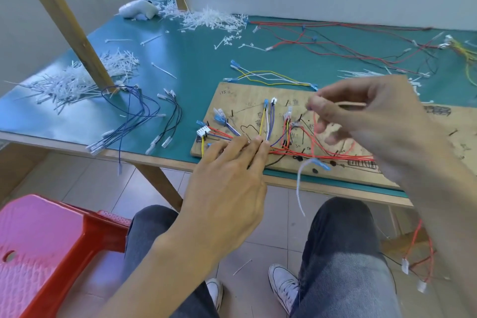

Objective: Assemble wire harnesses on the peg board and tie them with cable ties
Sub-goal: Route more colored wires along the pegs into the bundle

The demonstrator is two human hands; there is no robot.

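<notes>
Wire harness [280, 150] strands, red, yellow, white and blue, lie strung among the pegs of the peg board [240, 100], directly under the left hand [227, 178], whose fingers reach forward nearly straight, fingertips [258, 140] pressing on the bundle. The right hand [374, 116] hovers above the board's right part, thumb and forefinger pinching a thin pale cable tie [352, 104] (motion-blurred), the other fingers curled. A white wire [299, 183] dangles over the board's near edge between the hands.

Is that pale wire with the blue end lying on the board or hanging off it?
Hanging off: the pale wire curves down from the peg board past the table edge.
</notes>
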